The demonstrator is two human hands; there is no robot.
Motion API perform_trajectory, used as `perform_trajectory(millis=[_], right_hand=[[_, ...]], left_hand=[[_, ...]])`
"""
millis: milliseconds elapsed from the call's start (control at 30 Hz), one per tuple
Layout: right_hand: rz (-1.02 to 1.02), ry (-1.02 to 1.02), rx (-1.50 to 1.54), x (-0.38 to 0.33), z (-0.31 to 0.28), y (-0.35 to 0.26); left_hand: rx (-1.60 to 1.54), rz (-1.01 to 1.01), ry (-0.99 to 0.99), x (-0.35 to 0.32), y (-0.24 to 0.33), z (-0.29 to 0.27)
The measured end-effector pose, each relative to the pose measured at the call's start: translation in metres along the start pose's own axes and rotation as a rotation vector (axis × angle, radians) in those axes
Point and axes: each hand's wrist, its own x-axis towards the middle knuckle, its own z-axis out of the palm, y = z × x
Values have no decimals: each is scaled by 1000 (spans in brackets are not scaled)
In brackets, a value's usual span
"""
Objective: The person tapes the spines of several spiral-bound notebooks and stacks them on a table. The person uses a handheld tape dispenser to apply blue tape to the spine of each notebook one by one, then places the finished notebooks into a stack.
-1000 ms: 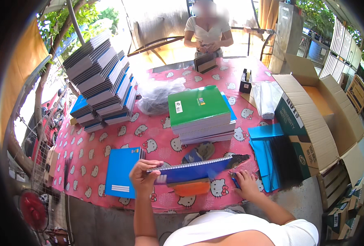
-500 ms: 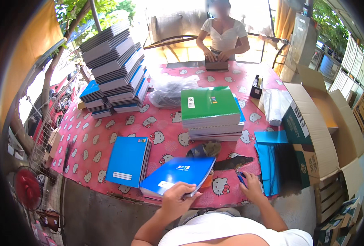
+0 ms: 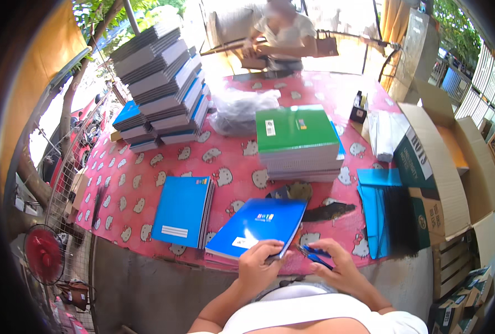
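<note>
My left hand [image 3: 261, 263] pinches the near right corner of a dark blue notebook [image 3: 264, 220], close to its spiral-bound edge. The notebook lies tilted on a small pile at the table's near edge. In my right hand [image 3: 339, 266] are blue-handled pliers [image 3: 315, 255], their jaws close to the binding's near end. Left of the pile is a stack of lighter blue notebooks [image 3: 183, 209]. Beyond it stands a taller notebook stack topped by a green cover [image 3: 297, 129].
Tall notebook stacks [image 3: 164, 89] rise at the far left beside a clear plastic bag [image 3: 242, 111]. To the right are blue sheets [image 3: 372, 214], a bundle of black strands [image 3: 400, 222] and an open cardboard box [image 3: 434, 183]. Another person [image 3: 286, 39] stands across the pink table [image 3: 130, 192].
My right hand has brought the pliers left and up to the notebook's bound edge. My left hand still grips the corner. Across the table, the other person has shifted left, lifting a brown object off it.
</note>
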Motion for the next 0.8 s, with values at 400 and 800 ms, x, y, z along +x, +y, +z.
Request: perform_trajectory(millis=[400, 800], right_hand=[[-137, 77, -316, 2, 10, -4], [637, -500, 1377, -3, 6, 49]], left_hand=[[-21, 40, 41, 10, 0, 8], [-61, 122, -49, 5, -11, 7]])
